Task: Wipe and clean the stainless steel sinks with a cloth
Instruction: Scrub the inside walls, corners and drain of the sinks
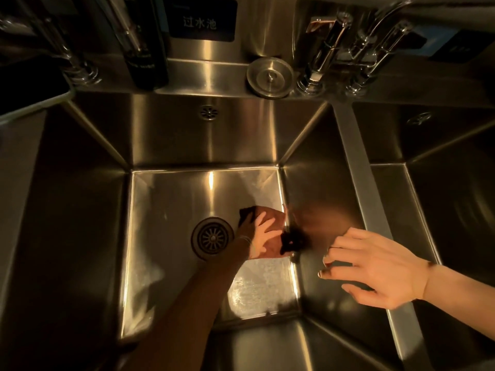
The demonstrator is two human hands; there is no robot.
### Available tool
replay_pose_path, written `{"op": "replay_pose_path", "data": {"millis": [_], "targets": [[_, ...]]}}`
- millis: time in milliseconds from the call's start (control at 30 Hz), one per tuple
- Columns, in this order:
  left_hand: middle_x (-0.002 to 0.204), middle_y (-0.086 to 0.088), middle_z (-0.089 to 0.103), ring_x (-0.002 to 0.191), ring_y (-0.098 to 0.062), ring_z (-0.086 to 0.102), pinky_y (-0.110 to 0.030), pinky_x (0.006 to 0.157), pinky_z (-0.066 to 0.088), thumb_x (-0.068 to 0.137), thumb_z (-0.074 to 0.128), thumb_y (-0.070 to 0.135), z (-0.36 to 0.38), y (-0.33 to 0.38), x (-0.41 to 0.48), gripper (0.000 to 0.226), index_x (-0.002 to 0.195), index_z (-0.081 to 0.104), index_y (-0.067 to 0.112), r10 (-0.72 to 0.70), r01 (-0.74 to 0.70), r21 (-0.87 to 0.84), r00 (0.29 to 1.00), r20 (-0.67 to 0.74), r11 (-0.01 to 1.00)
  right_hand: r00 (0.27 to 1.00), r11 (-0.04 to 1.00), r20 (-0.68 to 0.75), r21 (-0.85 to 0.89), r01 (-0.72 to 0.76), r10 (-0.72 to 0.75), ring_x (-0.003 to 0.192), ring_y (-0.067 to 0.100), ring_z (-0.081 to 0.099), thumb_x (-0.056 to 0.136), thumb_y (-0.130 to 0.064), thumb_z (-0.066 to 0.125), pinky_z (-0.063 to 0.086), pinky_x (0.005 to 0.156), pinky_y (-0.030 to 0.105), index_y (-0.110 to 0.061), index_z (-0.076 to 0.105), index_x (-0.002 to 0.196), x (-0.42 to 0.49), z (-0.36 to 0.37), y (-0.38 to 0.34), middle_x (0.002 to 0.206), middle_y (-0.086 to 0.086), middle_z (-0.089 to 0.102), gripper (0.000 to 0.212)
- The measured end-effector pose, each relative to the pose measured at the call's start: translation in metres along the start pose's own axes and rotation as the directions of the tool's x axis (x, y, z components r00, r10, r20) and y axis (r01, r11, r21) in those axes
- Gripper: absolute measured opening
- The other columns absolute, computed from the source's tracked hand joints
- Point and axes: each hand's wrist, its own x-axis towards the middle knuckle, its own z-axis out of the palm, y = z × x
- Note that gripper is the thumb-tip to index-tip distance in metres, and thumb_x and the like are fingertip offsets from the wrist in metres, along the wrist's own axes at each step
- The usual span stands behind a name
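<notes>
I look down into a deep stainless steel sink [171,194]. A brown cloth [276,243] lies flat on the sink floor, against the right wall and just right of the round drain [211,238]. My left hand [261,231] reaches down from the lower middle and presses on the cloth with spread fingers. My right hand [375,271] hovers above the divider [356,167] between this sink and a second sink [442,199] on the right; its fingers are loosely bent and hold nothing.
A round metal drain plug [270,76] sits on the back ledge. Chrome taps [356,49] stand at the back right, another tap [80,68] and a dark bottle [146,49] at the back left. A dark sign [203,20] hangs on the backsplash.
</notes>
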Motion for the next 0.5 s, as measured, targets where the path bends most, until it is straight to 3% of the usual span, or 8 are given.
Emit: {"op": "replay_pose_path", "data": {"millis": [100,267,500], "targets": [[0.159,0.000,-0.004,0.144,-0.030,-0.005,-0.052,0.116,0.005,0.093,0.041,0.051,-0.007,-0.010,0.006,0.068,0.148,0.004,0.037,-0.029,0.029,0.074,1.000,0.001,0.997,1.000,1.000,0.006,-0.008,0.000,0.000,0.087,0.013,0.057,0.078,-0.037,0.056,0.036,0.080,0.025,-0.027,0.067,0.096,0.000,0.000,0.000,0.096,-0.008,0.063,0.024],[0.157,0.006,0.012,0.143,-0.022,0.011,-0.044,0.116,0.009,0.095,0.042,0.040,-0.013,-0.063,-0.009,0.056,0.146,0.019,0.037,-0.366,0.330,-0.213,0.916,-0.165,0.920,1.000,0.999,0.015,-0.032,0.005,-0.004,0.086,0.010,0.058,0.075,-0.035,0.057,0.039,0.079,0.025,-0.027,0.069,0.095,0.000,0.002,0.001,0.094,-0.010,0.063,0.025],[0.156,-0.006,0.016,0.141,-0.032,0.016,-0.049,0.115,0.016,0.093,0.047,0.032,0.014,-0.126,-0.059,0.062,0.148,0.018,0.031,-0.635,0.564,-0.360,0.763,-0.117,0.743,0.999,0.997,0.039,-0.072,0.025,-0.023,0.085,0.012,0.058,0.075,-0.032,0.056,0.045,0.077,0.030,-0.028,0.069,0.093,0.000,0.002,-0.001,0.091,-0.009,0.063,0.023]]}}
